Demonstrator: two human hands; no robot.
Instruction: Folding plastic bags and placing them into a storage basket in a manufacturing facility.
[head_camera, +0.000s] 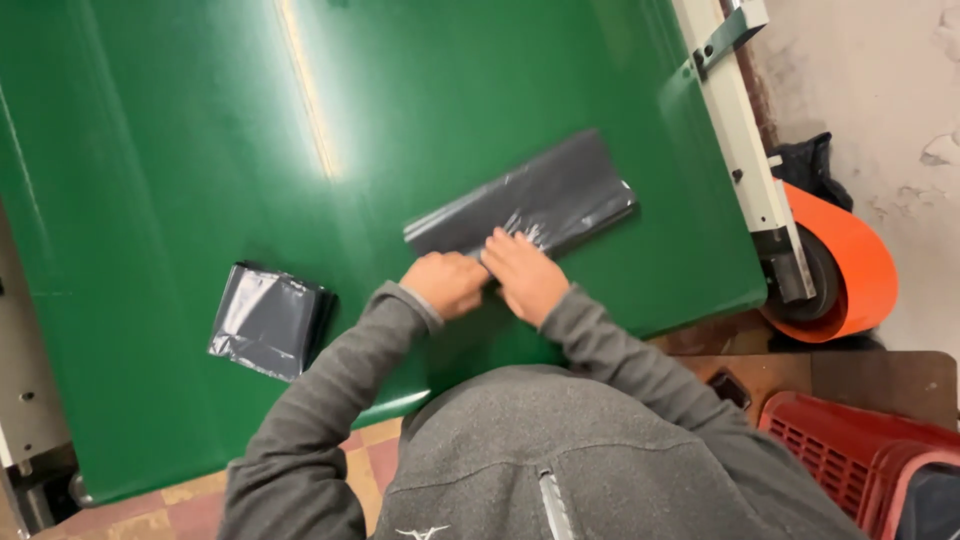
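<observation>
A broad, glossy green table surface fills most of the view, edged on its right by a white metal frame rail. Past that rail sits a curved orange guard around a dark wheel, and a red slotted plastic crate stands at the lower right above a patch of checkered floor tiles.

On the green surface, right of centre, lies a long dark grey plastic bag, flattened and angled up toward the right. A smaller folded stack of the same dark grey plastic rests well apart from it, near the table's lower left edge.

Both arms, in grey sleeves, reach forward and meet at the near end of the long bag. The left hand is curled into a loose fist, knuckles up, at the bag's lower edge. The right hand lies flatter just beside it, fingers pressed down on the plastic, which crinkles under the fingertips. The two hands nearly touch.
</observation>
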